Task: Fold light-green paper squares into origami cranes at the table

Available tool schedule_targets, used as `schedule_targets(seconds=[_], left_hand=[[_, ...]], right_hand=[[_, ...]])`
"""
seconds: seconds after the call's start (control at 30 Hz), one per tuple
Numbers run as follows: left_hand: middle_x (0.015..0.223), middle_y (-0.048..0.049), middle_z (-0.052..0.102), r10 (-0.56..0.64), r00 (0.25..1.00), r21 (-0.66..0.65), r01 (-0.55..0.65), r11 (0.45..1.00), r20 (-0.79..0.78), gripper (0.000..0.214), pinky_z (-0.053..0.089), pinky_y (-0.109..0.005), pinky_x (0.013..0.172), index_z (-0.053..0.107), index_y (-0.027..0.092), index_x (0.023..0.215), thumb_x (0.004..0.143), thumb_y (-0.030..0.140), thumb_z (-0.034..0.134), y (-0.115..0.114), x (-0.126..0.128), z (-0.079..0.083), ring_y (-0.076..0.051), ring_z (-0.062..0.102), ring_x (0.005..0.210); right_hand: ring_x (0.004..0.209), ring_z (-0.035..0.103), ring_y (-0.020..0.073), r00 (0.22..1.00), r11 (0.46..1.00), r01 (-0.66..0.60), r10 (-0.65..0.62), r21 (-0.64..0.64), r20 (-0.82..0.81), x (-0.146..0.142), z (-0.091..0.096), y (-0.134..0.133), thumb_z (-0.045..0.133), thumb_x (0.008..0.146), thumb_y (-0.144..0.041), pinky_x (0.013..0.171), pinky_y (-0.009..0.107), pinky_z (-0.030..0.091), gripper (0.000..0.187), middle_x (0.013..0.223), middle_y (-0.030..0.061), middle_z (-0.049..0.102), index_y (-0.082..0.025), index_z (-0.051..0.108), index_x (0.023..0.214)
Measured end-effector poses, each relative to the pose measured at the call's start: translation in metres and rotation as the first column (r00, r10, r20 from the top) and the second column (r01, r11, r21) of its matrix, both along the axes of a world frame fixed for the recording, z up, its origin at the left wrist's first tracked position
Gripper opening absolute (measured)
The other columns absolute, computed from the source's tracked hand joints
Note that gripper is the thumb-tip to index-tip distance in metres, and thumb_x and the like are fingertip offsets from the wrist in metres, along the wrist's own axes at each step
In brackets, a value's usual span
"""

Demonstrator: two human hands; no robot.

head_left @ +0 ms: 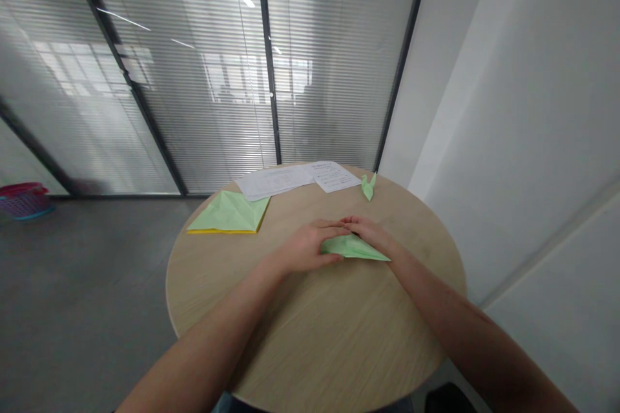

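A piece of folded green paper [356,248] with a long narrow point towards the right lies under my hands on the round wooden table [320,348]. My left hand [312,246] grips its left end, the thumb along the near edge and the fingers over the far side. At the far edge, my right hand [371,232] has its fingers bent together onto the paper, meeting the left fingertips. Part of the paper is hidden beneath both hands. Beyond them, near the table's back right edge, stands a small green paper crane [369,187].
A stack of green paper [230,211] with a yellow layer below lies at the table's left. White printed sheets [278,181] overlap at the back. Glass panels with blinds [324,77] and a white wall [542,142] stand close behind and right. A red basket [23,201] sits on the floor.
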State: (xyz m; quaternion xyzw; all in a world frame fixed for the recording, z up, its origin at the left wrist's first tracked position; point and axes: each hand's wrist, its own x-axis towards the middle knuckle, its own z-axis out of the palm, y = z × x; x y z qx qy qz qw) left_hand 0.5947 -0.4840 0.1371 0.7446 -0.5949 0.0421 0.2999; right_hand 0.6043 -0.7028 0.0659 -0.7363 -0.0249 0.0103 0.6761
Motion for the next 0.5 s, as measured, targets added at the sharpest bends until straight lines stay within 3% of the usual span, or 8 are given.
schedule_targets(seconds=[0.13, 0.3, 0.5], left_hand=[[0.134, -0.0060, 0.054, -0.004, 0.999, 0.018, 0.005, 1.000, -0.054, 0.053, 0.036, -0.037, 0.105, 0.053, 0.024, 0.130, 0.078, 0.021, 0.064, 0.000, -0.002, 0.002, -0.023, 0.050, 0.123], [0.129, -0.0061, 0.059, 0.009, 0.994, 0.011, -0.007, 1.000, -0.109, 0.052, 0.038, -0.037, 0.102, 0.056, 0.025, 0.127, 0.076, 0.021, 0.066, 0.001, 0.003, -0.001, -0.023, 0.054, 0.117], [0.117, -0.0054, 0.065, 0.063, 0.972, 0.063, -0.050, 0.997, -0.227, 0.039, 0.047, -0.030, 0.084, 0.063, 0.023, 0.117, 0.078, 0.024, 0.063, 0.003, 0.012, -0.010, -0.020, 0.061, 0.101]], right_hand=[[0.072, 0.061, 0.0160, 0.998, 0.999, -0.008, 0.011, 0.044, -0.057, -0.003, 0.001, 0.001, 0.065, 0.067, -0.030, 0.067, 0.027, 0.047, 0.027, 0.083, 0.0013, 0.069, -0.019, 0.064, 0.092], [0.072, 0.061, 0.0164, 0.999, 1.000, 0.005, -0.006, -0.028, -0.032, -0.004, 0.000, -0.001, 0.064, 0.069, -0.029, 0.066, 0.027, 0.046, 0.024, 0.082, 0.0012, 0.069, -0.019, 0.066, 0.090], [0.069, 0.060, 0.0159, 1.000, 0.998, 0.001, -0.003, -0.069, -0.026, -0.005, -0.001, -0.002, 0.063, 0.069, -0.028, 0.063, 0.026, 0.045, 0.020, 0.078, 0.0002, 0.068, -0.020, 0.067, 0.086]])
